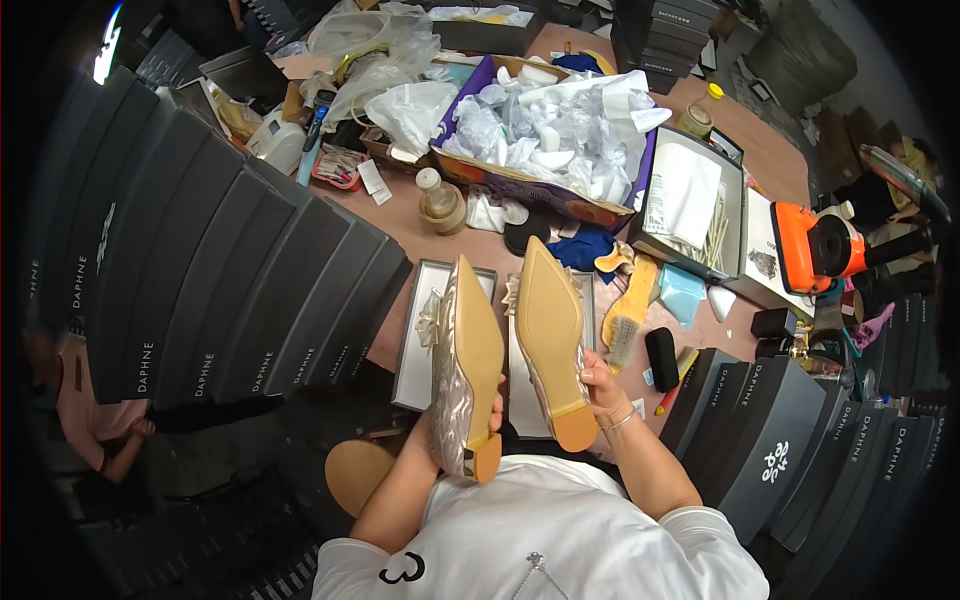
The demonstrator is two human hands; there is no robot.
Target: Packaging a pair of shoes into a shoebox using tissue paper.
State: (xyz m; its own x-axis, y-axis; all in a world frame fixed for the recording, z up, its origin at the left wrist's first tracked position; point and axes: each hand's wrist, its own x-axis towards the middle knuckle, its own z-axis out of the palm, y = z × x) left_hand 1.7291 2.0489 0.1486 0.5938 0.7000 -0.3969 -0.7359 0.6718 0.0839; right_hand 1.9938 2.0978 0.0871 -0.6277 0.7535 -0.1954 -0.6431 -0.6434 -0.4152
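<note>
Two pointed low-heeled shoes are held up side by side, their tan soles turned toward me and toes pointing away. My left hand [494, 412] grips the left shoe [474, 340] near its heel; its upper is shiny and quilted, with a bow-like ornament at the side. Around the heel end of the right shoe [551, 330] my right hand [603, 388] is closed, its thumb along the edge. Most of my left fingers are hidden behind the shoe. Beneath the shoes lies an open grey shoebox [412, 360] with a pale inside.
Stacked dark shoeboxes rise at the left [300, 270] and right [760, 430]. Behind the shoes stand a purple carton [540, 185] of crumpled plastic and a glass bottle [440, 200]. A brush [624, 340], a blue cloth [585, 245] and an orange device [795, 245] lie rightward. Another person [95, 410] is far left.
</note>
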